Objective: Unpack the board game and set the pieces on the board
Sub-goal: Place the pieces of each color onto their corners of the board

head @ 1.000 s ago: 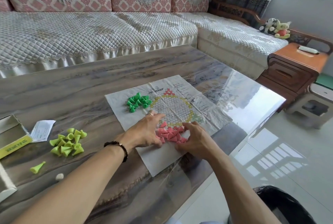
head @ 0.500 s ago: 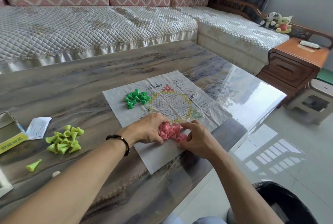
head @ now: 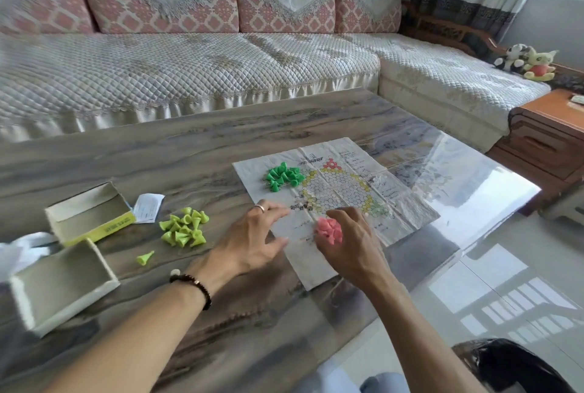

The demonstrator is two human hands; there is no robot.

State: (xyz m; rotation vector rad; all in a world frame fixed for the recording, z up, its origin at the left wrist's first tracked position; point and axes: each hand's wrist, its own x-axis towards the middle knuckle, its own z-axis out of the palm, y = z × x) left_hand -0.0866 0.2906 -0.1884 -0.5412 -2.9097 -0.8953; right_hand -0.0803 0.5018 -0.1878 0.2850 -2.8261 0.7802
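Pink cone-shaped plastic pieces [head: 330, 230] cluster under the right hand [head: 349, 245]. Beyond both hands, a white paper board [head: 404, 215] shows a yellow-ringed honeycomb grid and bright green cone pieces [head: 282, 176]. Lime-yellow cone pieces [head: 184, 230] lie left of the left hand [head: 252, 239].

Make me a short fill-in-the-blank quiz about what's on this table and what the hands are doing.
1. The right hand grips a bunch of ____ pieces.
2. The dark green pieces lie on the paper ____.
3. The left hand, fingers straight, wears a ____ on one finger.
4. The lime pieces lie on the table, ____ the board.

Missing: pink; board; ring; off
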